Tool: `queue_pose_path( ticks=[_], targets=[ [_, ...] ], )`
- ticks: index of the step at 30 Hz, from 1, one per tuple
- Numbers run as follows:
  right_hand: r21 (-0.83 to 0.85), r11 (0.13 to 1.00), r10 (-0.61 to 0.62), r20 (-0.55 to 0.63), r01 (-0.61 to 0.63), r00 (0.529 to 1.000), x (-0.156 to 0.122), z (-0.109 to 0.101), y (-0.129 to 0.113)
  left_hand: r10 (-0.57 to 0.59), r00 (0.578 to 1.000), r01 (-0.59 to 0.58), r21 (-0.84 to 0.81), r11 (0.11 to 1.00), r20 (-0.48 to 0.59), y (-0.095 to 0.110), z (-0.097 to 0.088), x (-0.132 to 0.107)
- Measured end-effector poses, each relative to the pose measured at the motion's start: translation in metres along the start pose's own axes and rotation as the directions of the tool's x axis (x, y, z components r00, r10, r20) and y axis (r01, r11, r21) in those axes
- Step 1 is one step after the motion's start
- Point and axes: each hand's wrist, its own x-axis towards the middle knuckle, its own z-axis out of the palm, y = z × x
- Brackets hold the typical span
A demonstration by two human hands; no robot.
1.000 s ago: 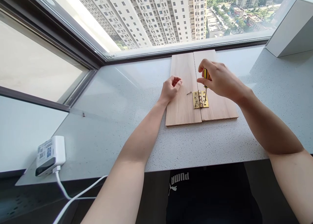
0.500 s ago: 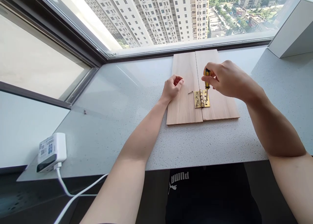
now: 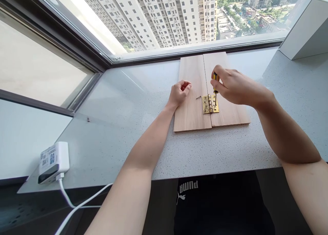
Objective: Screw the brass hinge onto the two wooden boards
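Two pale wooden boards, the left board (image 3: 189, 115) and the right board (image 3: 234, 115), lie side by side with a narrow seam between them. A brass butt hinge (image 3: 206, 105) straddles the seam near the front. My right hand (image 3: 228, 82) grips a yellow-and-black screwdriver (image 3: 216, 82), held upright, its tip down at the hinge's right leaf. My left hand (image 3: 179, 92) rests on the left board near its edge, fingers curled in; whatever they hold, if anything, is hidden. Between that hand and the hinge lies a loose screw (image 3: 198, 97).
The boards sit on a speckled white countertop (image 3: 123, 125), their far ends near the window frame (image 3: 153, 58). A white box (image 3: 304, 29) stands at the back right. At the left is a white device (image 3: 55, 161) with a plugged-in white cable (image 3: 84, 201).
The view shifts slightly. My right hand has turned a little around the screwdriver, which stays at the hinge's right leaf. My left hand keeps its place on the board.
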Motion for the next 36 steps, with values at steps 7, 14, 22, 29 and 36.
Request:
queue_pose_path(
  ticks=[7,14,22,29,36],
  targets=[
    [0.012,1.0,-0.014,0.066,0.013,0.998,0.005,-0.011,0.005,-0.001,1.0,0.001,0.007,1.0,0.025,0.001,0.0,0.001],
    [-0.183,0.977,0.077,-0.176,-0.11,0.981,0.008,0.006,-0.006,0.002,1.0,-0.002,0.022,1.0,0.024,0.004,0.0,0.0],
    [-0.06,0.998,0.019,-0.089,-0.024,0.996,0.007,-0.001,0.001,-0.006,0.999,0.005,0.038,0.999,0.037,0.006,-0.002,-0.001],
    [0.167,0.986,-0.062,0.26,0.018,0.964,0.008,-0.014,0.008,-0.008,0.999,0.006,0.041,0.999,0.031,0.008,-0.001,-0.001],
    [0.125,0.992,-0.044,0.183,0.021,0.982,0.011,-0.017,0.014,-0.01,0.999,0.008,0.058,0.998,0.039,0.008,0.0,0.0]
  ],
)
